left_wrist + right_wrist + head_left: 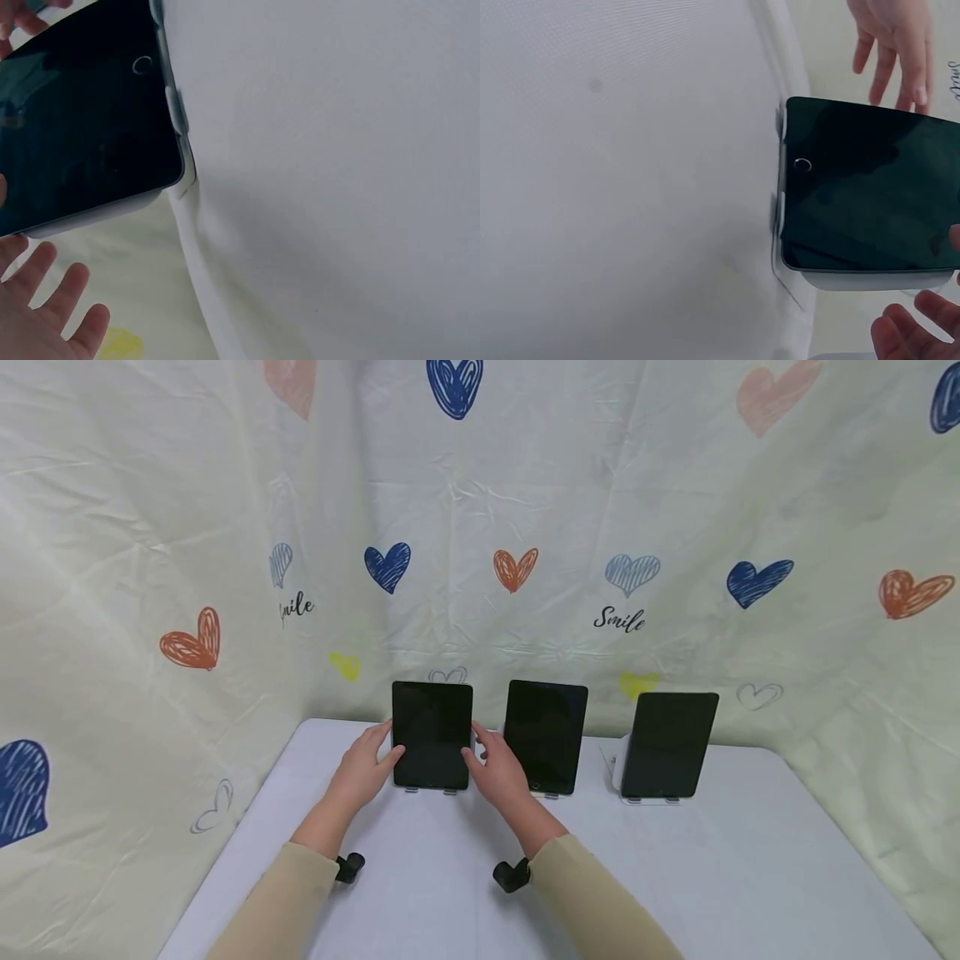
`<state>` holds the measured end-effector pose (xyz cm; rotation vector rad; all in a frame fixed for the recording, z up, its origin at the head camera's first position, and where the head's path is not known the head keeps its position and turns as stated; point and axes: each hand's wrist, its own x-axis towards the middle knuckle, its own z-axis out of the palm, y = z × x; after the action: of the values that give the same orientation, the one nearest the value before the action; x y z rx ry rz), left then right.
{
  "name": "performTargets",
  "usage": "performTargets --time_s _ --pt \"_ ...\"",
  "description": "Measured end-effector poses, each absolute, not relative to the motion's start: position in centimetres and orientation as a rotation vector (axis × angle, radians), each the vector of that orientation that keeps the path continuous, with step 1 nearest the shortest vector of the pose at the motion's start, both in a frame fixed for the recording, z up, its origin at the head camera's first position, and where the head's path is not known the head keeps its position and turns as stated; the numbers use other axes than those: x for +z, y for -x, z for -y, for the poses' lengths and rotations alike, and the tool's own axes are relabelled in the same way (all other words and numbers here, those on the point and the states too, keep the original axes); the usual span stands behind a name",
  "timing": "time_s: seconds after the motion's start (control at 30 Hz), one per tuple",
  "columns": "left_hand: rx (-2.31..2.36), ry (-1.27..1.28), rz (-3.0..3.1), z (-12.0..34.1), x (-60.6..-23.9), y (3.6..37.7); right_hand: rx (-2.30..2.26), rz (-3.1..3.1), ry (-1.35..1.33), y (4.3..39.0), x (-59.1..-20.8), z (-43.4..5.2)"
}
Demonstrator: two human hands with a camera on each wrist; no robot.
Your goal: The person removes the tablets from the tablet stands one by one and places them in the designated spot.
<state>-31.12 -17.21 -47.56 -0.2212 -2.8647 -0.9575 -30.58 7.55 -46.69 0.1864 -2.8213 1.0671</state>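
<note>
— What's at the left tablet (pixel 432 735)?
— It stands on the white counter (pixel 420 877). The left hand (pixel 365 769) touches its left edge, fingers relaxed and spread, thumb on the screen's rim.
— And its right side?
— The right hand (pixel 496 770), equally loose, touches that edge. Right of it stand the middle tablet (pixel 545 737) and the right tablet (pixel 669 745).

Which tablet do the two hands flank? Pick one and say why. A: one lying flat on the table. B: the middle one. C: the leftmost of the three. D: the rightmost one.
C: the left hand and the right hand sit at either edge of the leftmost tablet, which stands upright on the white table.
</note>
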Motion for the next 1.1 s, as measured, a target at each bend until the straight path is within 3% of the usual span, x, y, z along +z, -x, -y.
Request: performTargets --time_s 1.1 --pt "-1.084 -0.011 2.626 16.57 -47.42 31.07 1.218 2.609 -0.151 30.77 -47.83 -7.05"
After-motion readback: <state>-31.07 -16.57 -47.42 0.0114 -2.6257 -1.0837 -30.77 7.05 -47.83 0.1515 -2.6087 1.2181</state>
